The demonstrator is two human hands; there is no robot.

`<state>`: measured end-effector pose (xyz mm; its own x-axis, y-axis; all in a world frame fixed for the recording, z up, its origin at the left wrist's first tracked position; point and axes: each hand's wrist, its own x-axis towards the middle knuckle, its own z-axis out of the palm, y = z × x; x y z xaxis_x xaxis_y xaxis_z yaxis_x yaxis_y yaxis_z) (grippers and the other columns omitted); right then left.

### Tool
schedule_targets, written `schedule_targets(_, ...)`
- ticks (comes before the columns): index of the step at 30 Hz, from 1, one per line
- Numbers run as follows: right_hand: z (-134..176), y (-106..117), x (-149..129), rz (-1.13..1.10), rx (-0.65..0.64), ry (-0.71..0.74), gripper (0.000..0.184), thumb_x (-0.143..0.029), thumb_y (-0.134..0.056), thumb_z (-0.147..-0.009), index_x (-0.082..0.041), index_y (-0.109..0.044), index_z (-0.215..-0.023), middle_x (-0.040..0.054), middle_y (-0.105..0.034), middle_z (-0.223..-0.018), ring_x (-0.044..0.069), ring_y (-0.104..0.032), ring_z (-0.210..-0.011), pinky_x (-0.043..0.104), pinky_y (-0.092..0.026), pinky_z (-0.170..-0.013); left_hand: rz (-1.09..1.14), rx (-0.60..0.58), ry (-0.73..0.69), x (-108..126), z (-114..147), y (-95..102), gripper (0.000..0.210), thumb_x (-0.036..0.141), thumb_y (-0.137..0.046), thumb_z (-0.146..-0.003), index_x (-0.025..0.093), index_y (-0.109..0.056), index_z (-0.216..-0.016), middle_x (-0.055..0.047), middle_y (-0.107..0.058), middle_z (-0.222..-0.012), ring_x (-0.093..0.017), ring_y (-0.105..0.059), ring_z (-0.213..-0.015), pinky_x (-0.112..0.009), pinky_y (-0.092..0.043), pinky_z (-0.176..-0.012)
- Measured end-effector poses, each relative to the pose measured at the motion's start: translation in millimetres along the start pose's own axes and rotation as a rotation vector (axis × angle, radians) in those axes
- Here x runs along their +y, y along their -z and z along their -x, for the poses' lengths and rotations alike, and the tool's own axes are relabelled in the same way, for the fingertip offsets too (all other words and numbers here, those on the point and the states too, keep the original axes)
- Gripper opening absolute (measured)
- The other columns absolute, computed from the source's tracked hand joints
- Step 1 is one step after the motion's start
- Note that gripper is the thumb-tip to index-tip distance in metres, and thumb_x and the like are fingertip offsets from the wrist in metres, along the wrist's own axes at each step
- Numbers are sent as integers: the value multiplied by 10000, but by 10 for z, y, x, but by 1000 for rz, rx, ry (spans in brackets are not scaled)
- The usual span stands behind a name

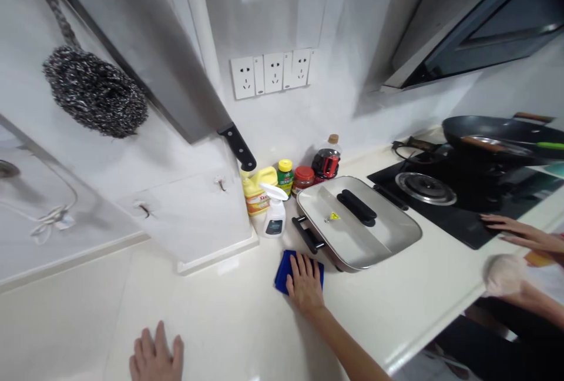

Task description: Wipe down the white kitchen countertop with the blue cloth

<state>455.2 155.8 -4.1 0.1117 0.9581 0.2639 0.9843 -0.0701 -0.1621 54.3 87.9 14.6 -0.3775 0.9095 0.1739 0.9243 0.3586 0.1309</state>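
Blue cloth (282,271) is pinned, seemingly for even pressure, under the right hand (307,290), fingers spread; the left hand (157,362) is splayed near left.

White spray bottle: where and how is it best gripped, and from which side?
Grip the spray bottle around its tapering upper body, just below the spray head, probably from the near side. It stands upright, with the yellow jug close behind and the black side handle at its right, leaving the near approach over the counter more open. The right hand, on the blue cloth, is nearer.
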Motion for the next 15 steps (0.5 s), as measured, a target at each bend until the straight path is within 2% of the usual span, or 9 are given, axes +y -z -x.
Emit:
schedule_targets(7, -293, -172, -436, -65, -25, 115, 736, -444, -374, -903, -181, -80, -1524, 111, -292, -1565, 340, -261, -1423, 562, -94, -1185, 4, -28, 14, -10, 15, 15, 660, 493, -279, -905, 150, -339, -1465, -203, -231, -1578, -330, -72, -1491, -556, -164, -1181)
schedule_targets(15, -445, -216, -525, -77, -57, 248, 708, -464, -378, -899, -196, -164, -1518, 84, -245, -1585, 320, -200, -1452, 537, -87, -1196, 19, -51, 19, 12, 45, 108, 638, 474, -306, -917, 155, -337, -1469, -194, -211, -1589, -325, -73, -1492, -536, -132, -1197)
